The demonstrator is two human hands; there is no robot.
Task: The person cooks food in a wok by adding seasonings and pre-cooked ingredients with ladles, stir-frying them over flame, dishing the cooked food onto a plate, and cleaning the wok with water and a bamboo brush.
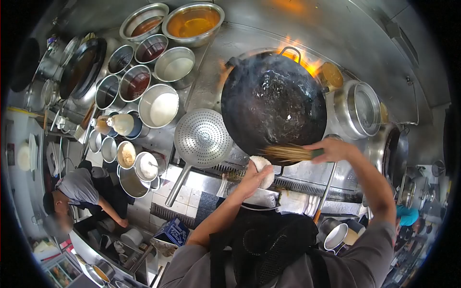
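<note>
A large black wok [273, 108] sits over the burner, its inside wet and shiny, with some smoke above it. My right hand [334, 150] is closed round the end of a bamboo wok brush [289, 153], whose bristles lie over the near rim of the wok. My left hand [252, 181] is closed on a folded white cloth [263, 172] at the wok's near edge, beside its near loop handle [281, 172]. Whether the cloth touches that handle, I cannot tell. A perforated metal strainer [202, 138] rests just left of the wok.
Flames [307, 61] rise behind the wok's far rim. Metal pots of sauces and powders, including a white-filled pot [160, 105], crowd the left. Stacked metal pans [357, 109] stand at right. A ladle handle [326, 189] lies near my right arm. Another person [84, 187] is at lower left.
</note>
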